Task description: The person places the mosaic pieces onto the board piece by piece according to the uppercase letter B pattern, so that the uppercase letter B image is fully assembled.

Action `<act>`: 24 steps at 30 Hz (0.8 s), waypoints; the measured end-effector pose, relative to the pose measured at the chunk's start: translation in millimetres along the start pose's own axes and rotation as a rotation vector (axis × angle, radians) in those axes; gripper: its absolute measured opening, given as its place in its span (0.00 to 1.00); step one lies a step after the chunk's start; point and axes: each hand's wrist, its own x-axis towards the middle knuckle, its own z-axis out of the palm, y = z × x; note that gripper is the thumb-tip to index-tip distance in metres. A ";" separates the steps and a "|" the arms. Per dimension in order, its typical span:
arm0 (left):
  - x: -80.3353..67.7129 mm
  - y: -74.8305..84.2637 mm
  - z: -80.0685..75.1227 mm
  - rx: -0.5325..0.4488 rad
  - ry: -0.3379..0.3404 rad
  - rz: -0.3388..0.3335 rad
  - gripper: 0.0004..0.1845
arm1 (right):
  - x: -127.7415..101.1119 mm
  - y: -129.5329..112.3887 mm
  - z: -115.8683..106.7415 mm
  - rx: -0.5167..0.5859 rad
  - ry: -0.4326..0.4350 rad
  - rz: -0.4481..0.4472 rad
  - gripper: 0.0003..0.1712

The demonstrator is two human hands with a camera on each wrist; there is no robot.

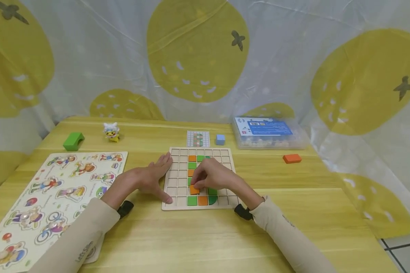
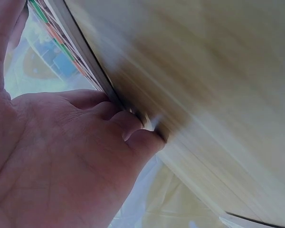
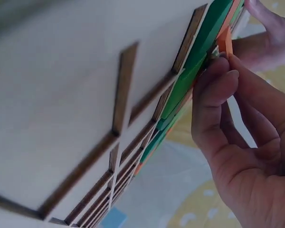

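A wooden grid board point(image 1: 175, 174) lies in the middle of the table, with green and orange tiles in several of its cells. My right hand point(image 1: 214, 173) is over the board and pinches an orange square tile point(image 1: 194, 190) between thumb and fingertips. In the right wrist view this orange tile point(image 3: 225, 42) stands tilted at the fingertips. Along the board's left edge rests my left hand point(image 1: 149, 178), fingers spread and thumb near the front corner. Part of the tile pattern, including a green tile point(image 1: 192, 200) column, is hidden behind the right hand.
Behind the board are a small pattern card point(image 1: 198, 139) and a blue cube point(image 1: 220, 139). A lidded plastic box point(image 1: 268, 132) and an orange block point(image 1: 292, 158) are at right. A picture puzzle board point(image 1: 65, 204), green arch block point(image 1: 73, 141) and figurine point(image 1: 111, 132) stand left.
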 end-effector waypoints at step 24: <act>-1.1 2.8 -18.7 -0.073 0.133 0.051 0.68 | -20.1 16.7 -57.2 -0.026 0.411 -0.017 0.15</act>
